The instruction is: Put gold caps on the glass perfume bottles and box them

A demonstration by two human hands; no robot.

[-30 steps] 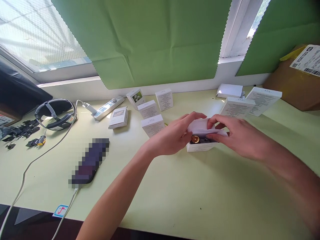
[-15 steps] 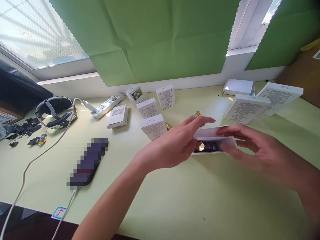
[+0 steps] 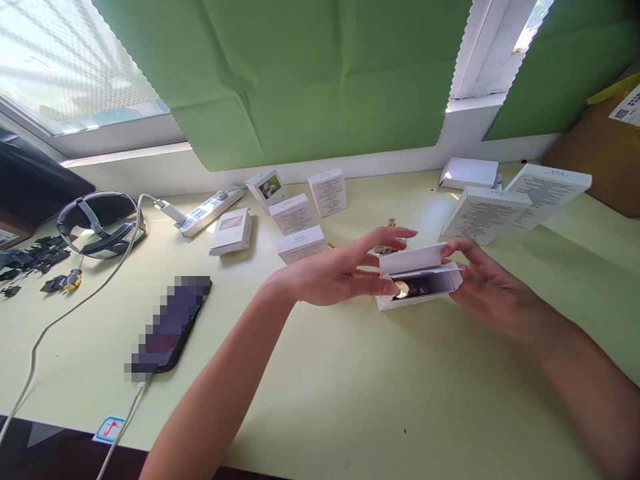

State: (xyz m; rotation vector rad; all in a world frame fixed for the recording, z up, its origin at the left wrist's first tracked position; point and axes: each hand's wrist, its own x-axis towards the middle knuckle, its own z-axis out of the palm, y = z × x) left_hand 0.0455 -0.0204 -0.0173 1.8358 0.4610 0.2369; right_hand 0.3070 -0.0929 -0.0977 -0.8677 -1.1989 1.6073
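An open white cardboard box [image 3: 415,303] sits on the table, its lid raised along the far side. Inside lies a dark bottle-like item with a round gold cap [image 3: 401,289] at the left end. My left hand [image 3: 335,270] grips the box's left end, thumb beside the gold cap, its upper fingers stretched out behind. Around the right end and the raised lid's corner, my right hand [image 3: 493,283] is closed, its thumb and fingers on the cardboard. Just behind the box stands a glass bottle with a gold top [image 3: 393,224], partly covered by my left fingers.
Several small white boxes [image 3: 293,215] stand at the back left, larger printed boxes [image 3: 485,217] at the back right. Left are a phone [image 3: 173,327] on a cable, a power strip [image 3: 210,212] and a headband device [image 3: 103,227]. A brown carton [image 3: 590,160] stands far right.
My left hand has drawn back leftward to the box's left end. My right hand has shifted from the box's opening to its right end and lid corner. More of the inside shows.
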